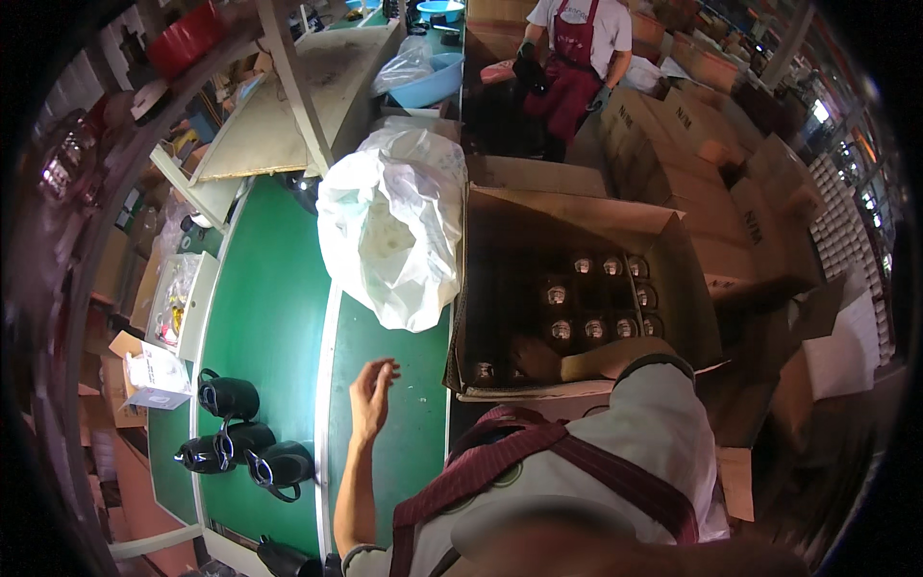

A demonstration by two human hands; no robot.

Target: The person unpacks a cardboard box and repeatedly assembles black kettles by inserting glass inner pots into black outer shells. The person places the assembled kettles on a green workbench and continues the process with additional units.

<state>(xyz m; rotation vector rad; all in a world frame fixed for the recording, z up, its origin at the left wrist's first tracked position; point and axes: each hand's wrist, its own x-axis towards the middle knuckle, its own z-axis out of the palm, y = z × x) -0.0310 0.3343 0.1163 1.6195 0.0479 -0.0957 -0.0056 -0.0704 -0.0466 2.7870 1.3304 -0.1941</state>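
Note:
My left hand [373, 394] is raised over the green work surface [389, 337], its fingers loosely bent with nothing in them. Into the large open cardboard carton [692, 279] on the right reaches my right hand [536, 361], low by the near wall. Shadow hides its fingertips, so I cannot make out a grip. Several shiny, silvery round-topped pieces [561, 330] stand in rows inside the carton, and one [485, 369] is close to the left of that hand. A white plastic bag [394, 221], its mouth gaping, lies against the carton's left side.
Several black jugs with handles [279, 466] sit on the green belt [269, 337] at left. Beyond are a blue basin [428, 82] and a slanted board [298, 96]. Stacked cartons [663, 154] line the right. A co-worker in a dark red apron [569, 67] stands at the back.

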